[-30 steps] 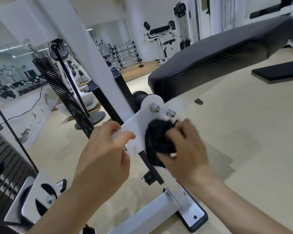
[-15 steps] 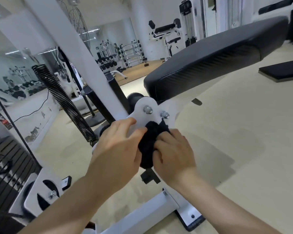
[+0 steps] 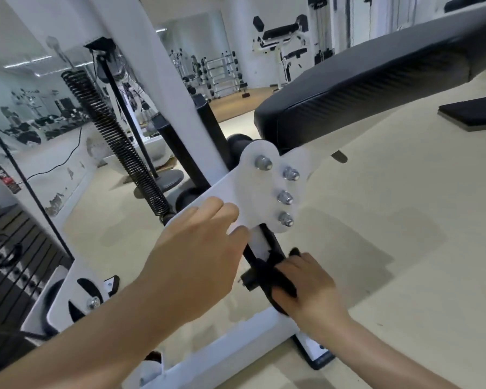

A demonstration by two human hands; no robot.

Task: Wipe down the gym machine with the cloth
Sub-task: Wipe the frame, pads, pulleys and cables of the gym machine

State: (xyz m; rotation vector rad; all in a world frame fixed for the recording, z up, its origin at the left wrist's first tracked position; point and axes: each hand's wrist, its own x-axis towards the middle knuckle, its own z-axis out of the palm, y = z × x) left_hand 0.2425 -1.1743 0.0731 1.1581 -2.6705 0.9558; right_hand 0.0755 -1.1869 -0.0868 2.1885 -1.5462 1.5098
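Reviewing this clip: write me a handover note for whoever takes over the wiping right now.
Left hand: holds the edge of the white plate, steadying it.
Right hand: grips the black cloth and presses it on the post just below the plate.
Done: the plate by the bolts was rubbed a second ago; the cloth has since moved down.
Left, as far as I can judge: the rest of the post, the base bar and the pad. Nothing shows them wiped yet.

No readable text, red sign (image 3: 8,180) too blurred
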